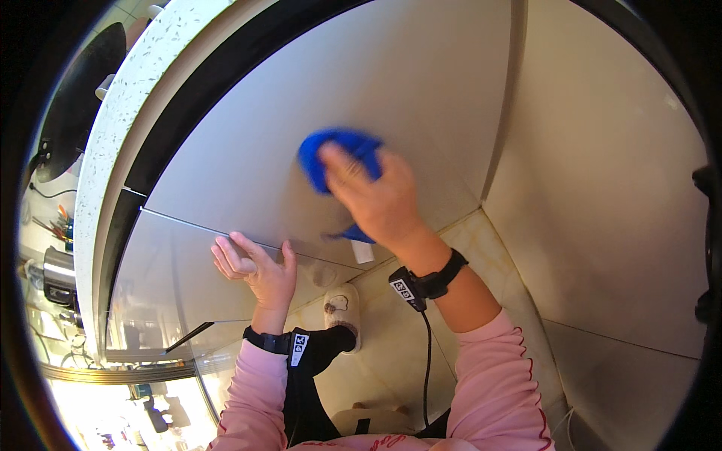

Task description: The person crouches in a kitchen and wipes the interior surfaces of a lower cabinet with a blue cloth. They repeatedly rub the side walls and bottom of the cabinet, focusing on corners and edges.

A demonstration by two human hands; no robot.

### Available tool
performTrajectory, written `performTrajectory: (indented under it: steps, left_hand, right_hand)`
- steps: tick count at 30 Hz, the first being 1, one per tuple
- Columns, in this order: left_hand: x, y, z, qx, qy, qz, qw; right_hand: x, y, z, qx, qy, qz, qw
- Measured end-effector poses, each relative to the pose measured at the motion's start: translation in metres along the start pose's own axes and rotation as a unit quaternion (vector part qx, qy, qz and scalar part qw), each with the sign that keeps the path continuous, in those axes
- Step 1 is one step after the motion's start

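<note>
My right hand (pixel 381 200) presses a bunched blue cloth (pixel 316 160) against a smooth, pale cabinet panel (pixel 254 135). Hand and cloth look blurred. A loose corner of the cloth hangs below the palm, close to a small white rectangular piece (pixel 362 252) low on the panel. My left hand (pixel 256 268) is at the seam (pixel 183 221) between this panel and the neighbouring glossy one (pixel 152 265). Its thumb and fingers are spread with nothing between them; how firmly it touches the edge I cannot tell.
A speckled white countertop (pixel 121 107) curves along the left, with a black pan (pixel 84 101) and a metal pot (pixel 59 276) beyond it. To the right rises a pale wall (pixel 609 169). A dark handle (pixel 189 337) is at lower left. My slippered foot (pixel 341 310) rests on floor tiles (pixel 389 355).
</note>
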State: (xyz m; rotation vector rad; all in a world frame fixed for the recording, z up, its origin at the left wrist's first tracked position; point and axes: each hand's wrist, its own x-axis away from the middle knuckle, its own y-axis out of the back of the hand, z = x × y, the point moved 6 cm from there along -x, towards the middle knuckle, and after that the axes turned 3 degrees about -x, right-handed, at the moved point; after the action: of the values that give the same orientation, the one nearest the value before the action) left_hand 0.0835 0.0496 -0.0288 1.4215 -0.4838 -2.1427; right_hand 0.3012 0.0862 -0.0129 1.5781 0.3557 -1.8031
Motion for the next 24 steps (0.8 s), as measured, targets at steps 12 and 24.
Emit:
performTrajectory:
  steps: [12, 24]
  left_hand:
    - [0.002, -0.003, -0.001, -0.02, 0.006, 0.005, 1.0]
    - [0.002, -0.004, 0.0, -0.015, 0.01, 0.006, 1.0]
  right_hand:
    - [0.008, -0.009, 0.026, 0.004, 0.045, 0.031, 0.998]
    - [0.015, 0.061, -0.112, 0.194, -0.22, -0.079, 0.953]
